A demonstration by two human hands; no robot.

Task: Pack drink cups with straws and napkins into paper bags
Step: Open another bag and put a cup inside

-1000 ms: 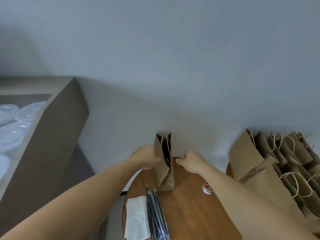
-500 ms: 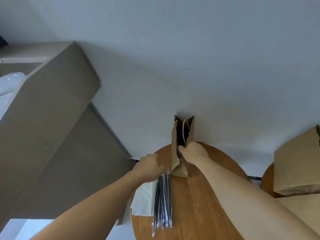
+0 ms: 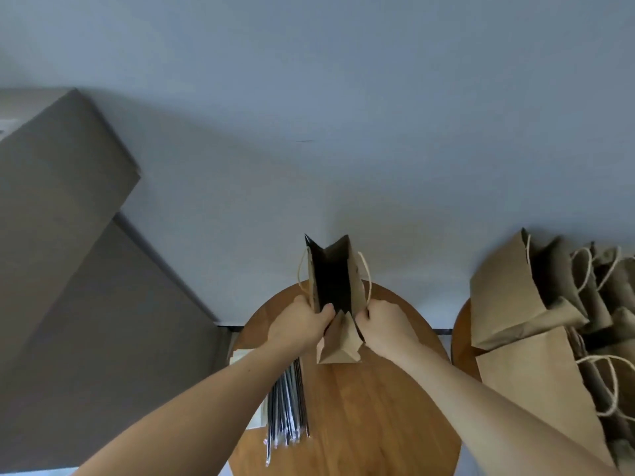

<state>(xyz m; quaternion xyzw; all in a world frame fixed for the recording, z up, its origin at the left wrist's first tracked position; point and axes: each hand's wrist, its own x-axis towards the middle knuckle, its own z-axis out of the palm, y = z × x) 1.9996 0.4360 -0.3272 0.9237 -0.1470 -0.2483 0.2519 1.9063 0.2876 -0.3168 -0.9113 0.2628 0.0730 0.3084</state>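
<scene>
A brown paper bag [image 3: 338, 348] with twine handles stands upright on the round wooden table [image 3: 371, 407], its dark mouth spread open. My left hand [image 3: 299, 322] grips the bag's left wall, thumb inside the opening. My right hand [image 3: 385, 319] grips its right wall. A bundle of wrapped black straws [image 3: 287, 410] lies on the table's left side, partly under my left forearm. White napkins [image 3: 259, 419] peek out beside the straws, mostly hidden by the arm. No drink cup is visible.
A heap of folded brown paper bags [image 3: 536, 304] with twine handles covers a second wooden table at the right. A large cardboard box [image 3: 62, 187] rises at the left. A pale wall stands right behind the table.
My left hand left the straws and took the bag's left wall. Both hands have pulled the bag's mouth wider. The view swung right, bringing the bag heap back in.
</scene>
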